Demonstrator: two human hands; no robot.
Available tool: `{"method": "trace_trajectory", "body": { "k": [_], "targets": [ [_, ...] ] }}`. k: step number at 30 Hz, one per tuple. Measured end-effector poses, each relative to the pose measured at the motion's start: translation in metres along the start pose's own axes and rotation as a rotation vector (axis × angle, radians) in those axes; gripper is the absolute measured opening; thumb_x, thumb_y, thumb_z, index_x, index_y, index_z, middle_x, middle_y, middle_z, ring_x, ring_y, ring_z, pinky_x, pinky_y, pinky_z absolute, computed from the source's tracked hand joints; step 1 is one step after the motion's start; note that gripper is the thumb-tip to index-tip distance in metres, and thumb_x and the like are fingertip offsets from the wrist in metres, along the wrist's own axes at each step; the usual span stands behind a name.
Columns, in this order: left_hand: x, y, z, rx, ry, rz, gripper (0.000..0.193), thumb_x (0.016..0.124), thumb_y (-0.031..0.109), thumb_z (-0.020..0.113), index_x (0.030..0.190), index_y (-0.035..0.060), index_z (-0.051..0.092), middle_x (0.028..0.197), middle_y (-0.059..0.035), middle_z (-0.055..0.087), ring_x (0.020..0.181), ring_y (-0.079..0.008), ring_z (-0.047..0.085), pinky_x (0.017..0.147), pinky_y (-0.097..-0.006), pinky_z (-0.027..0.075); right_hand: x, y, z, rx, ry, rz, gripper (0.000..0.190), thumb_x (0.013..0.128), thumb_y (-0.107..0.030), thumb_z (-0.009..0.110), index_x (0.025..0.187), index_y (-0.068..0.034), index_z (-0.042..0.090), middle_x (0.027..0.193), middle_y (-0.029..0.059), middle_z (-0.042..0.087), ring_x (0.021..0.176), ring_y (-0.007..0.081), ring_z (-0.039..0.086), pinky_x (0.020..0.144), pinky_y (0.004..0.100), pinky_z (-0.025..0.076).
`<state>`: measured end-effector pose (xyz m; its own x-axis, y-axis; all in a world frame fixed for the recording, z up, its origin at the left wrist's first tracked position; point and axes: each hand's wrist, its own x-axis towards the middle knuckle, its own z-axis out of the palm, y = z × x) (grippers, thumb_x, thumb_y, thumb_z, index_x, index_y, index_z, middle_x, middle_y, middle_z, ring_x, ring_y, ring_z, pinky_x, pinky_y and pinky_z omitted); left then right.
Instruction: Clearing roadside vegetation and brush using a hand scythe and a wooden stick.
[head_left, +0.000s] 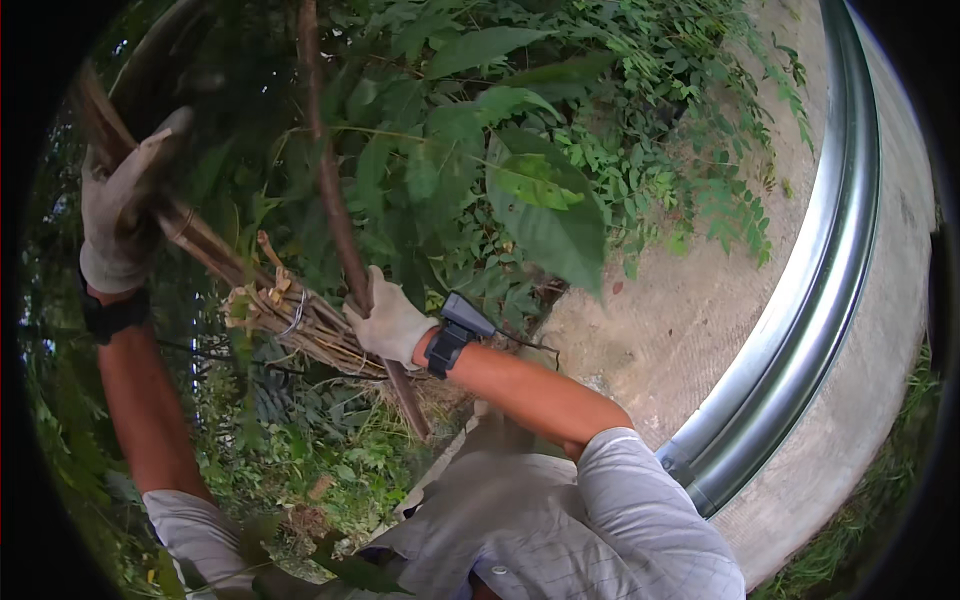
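Note:
My left hand (124, 210), in a pale work glove, is at the upper left around the bamboo handle of a twig broom (206, 247). The broom slants down to the right; its bundled twigs (311, 326) are bound with wire, and their lower end is partly hidden. My right hand (394, 319), gloved too, is closed around a brown wooden stick or stem (337, 202). That stick runs from the top of the view, crosses in front of the broom and ends below my right hand. Large green leaves (547, 202) hang close in front of me.
A shiny metal guardrail (817, 285) curves along the right, over a concrete surface (652, 322). Dense leafy shrubs (637, 112) spread at the top. Low weeds (330, 457) grow at the lower left. A dark cable (536, 345) trails from the device on my right wrist (457, 326).

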<state>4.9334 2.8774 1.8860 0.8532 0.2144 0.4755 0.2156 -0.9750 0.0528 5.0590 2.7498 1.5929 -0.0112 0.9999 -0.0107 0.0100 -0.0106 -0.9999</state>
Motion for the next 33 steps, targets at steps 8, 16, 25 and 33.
{"method": "trace_trajectory", "body": {
  "k": [8,16,25,33],
  "targets": [
    [0.071,-0.047,0.026,0.003,0.071,-0.407,0.028,0.083,0.013,0.062,0.108,0.0012,0.06,0.095,-0.0093,0.059,0.081,-0.0209,0.06,0.073,-0.0313,0.049,-0.072,0.076,-0.069,0.092,0.232,0.187,0.033,0.083,-0.019,0.063,0.105,-0.001,0.046,0.073,0.0145,0.058,0.063,0.0274,0.058,0.062,0.0367,0.048],
    [-0.102,-0.154,-0.014,0.102,0.191,-1.212,0.037,0.077,0.024,0.065,0.108,0.0048,0.063,0.08,-0.0101,0.065,0.071,-0.0201,0.063,0.066,-0.0309,0.05,-0.16,0.059,-0.154,0.164,0.745,0.437,0.018,0.092,-0.022,0.057,0.095,-0.006,0.05,0.064,-0.0007,0.049,0.048,0.0076,0.045,0.041,0.0252,0.038],
    [-0.217,-0.126,-0.013,0.703,-0.061,-1.474,0.046,0.072,0.04,0.06,0.103,0.0071,0.065,0.098,-0.0164,0.067,0.096,-0.0335,0.063,0.087,-0.041,0.047,-0.32,0.078,-0.155,-0.82,0.59,0.489,0.031,0.088,-0.033,0.061,0.088,-0.003,0.052,0.063,0.0218,0.057,0.061,0.042,0.06,0.053,0.0468,0.044],
    [-0.297,-0.149,-0.005,0.532,0.072,-1.678,0.042,0.072,0.035,0.059,0.095,0.0012,0.067,0.099,-0.0219,0.066,0.098,-0.0366,0.062,0.084,-0.0402,0.049,-0.314,0.07,-0.114,-0.765,0.558,0.333,0.025,0.087,-0.025,0.061,0.085,-0.002,0.053,0.06,0.0165,0.055,0.055,0.034,0.06,0.05,0.0409,0.044]
  ]
}}
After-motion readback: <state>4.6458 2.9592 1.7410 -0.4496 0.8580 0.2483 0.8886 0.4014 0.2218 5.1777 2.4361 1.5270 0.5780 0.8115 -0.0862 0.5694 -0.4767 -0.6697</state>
